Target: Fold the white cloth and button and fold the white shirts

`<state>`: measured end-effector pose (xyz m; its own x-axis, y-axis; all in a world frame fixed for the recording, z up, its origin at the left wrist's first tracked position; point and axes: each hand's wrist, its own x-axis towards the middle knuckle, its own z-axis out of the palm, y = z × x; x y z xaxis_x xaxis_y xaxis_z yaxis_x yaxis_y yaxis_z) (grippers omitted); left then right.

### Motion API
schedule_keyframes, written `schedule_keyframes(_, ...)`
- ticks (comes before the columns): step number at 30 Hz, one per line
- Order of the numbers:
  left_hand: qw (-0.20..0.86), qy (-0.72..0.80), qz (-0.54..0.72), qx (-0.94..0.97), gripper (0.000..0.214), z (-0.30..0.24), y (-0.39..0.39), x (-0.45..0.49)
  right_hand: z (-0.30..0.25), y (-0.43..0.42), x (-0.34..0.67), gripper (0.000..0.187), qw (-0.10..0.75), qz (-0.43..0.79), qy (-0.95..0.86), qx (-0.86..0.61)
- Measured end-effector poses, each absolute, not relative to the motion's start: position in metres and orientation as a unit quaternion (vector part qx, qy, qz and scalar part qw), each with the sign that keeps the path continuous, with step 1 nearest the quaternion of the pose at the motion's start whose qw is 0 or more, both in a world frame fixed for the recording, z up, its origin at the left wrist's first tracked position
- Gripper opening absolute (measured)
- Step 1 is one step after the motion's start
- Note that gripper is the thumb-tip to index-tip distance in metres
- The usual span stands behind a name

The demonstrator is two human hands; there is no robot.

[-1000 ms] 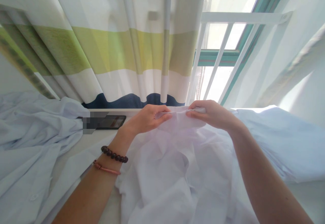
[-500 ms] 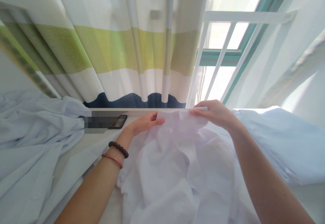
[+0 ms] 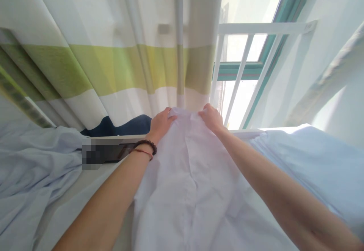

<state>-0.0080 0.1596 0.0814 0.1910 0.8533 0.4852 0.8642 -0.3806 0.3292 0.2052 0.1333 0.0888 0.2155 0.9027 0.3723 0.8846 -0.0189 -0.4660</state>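
Head view: one white shirt [image 3: 173, 179], extended right of the phone [image 3: 115, 153]; left hand [image 3: 161, 124] and right hand [image 3: 212, 119] each pinched its far end. Step seemed straightening; next move called for even tension.

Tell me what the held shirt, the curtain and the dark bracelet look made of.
Shirt: thin matt woven fabric, perhaps cotton; it creases softly. Curtain: matt cloth, fibre unclear; it hangs in folds. Bracelet: possibly wooden beads, judging by dark rounded lumps; gloss unclear.
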Motion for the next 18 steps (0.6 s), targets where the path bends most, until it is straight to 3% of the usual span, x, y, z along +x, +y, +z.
schedule_keyframes(6, 0.143, -0.542, -0.224, -0.797, 0.050, 0.056, 0.144, 0.001, 0.051, 0.107, 0.189, 0.065, 0.264, -0.051, -0.700, -0.662)
schedule_keyframes(12, 0.130, -0.494, -0.110, -0.853, 0.054, 0.016, 0.066, -0.011, 0.011, 0.046, 0.188, 0.062, 0.154, -0.064, -0.786, -0.595)
schedule_keyframes(18, 0.107, -0.489, -0.072, -0.863, 0.055, -0.009, 0.040, -0.011, -0.008, 0.035, 0.194, 0.064, 0.146, -0.035, -0.797, -0.585)
